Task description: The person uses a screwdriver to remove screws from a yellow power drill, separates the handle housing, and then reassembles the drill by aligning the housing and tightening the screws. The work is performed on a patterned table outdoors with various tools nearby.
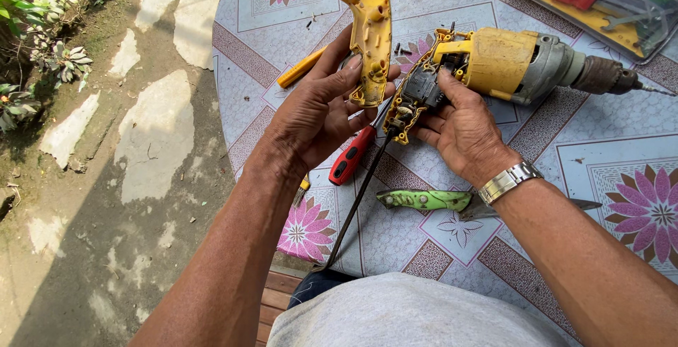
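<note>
My left hand (318,110) grips a yellow plastic half-shell of a drill handle (371,26), held upright above the table. My right hand (462,132) holds the open handle end of a yellow and grey electric drill (522,64), thumb on the exposed black switch block (421,93). The drill lies on its side with its chuck and bit pointing right. A black power cord (357,199) runs from the handle down toward my lap. A metal watch (508,181) is on my right wrist.
On the flower-patterned tablecloth (621,177) lie a red-handled screwdriver (351,156), a green-handled knife (424,199), a yellow tool handle (300,69) and small screws (401,49). A clear-lidded yellow tool case (600,4) sits at the back right. Stone paving and plants (42,43) are to the left.
</note>
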